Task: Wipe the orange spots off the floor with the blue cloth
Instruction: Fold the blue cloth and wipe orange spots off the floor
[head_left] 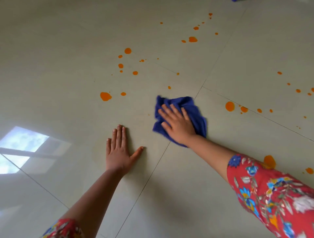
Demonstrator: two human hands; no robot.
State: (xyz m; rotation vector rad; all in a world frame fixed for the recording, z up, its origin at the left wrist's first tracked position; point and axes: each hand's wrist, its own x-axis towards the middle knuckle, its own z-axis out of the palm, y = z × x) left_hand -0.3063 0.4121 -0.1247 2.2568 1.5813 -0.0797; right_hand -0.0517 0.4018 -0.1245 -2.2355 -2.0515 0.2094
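A crumpled blue cloth (190, 108) lies on the pale tiled floor (68, 59), and my right hand (177, 123) presses flat on top of it with fingers spread. My left hand (119, 151) rests palm-down on bare tile to the left of the cloth, fingers apart, holding nothing. Several orange spots dot the floor: a big one (105, 96) up-left of the cloth, a cluster (127, 50) farther away, more at the back (193, 39), one (229, 106) right of the cloth, and one (269, 161) beside my right sleeve.
Dark grout lines (146, 183) cross the glossy tiles. A bright window reflection (23, 141) shines on the floor at the left. A small blue object (235, 0) peeks in at the top edge. My sleeves are red with a flower print.
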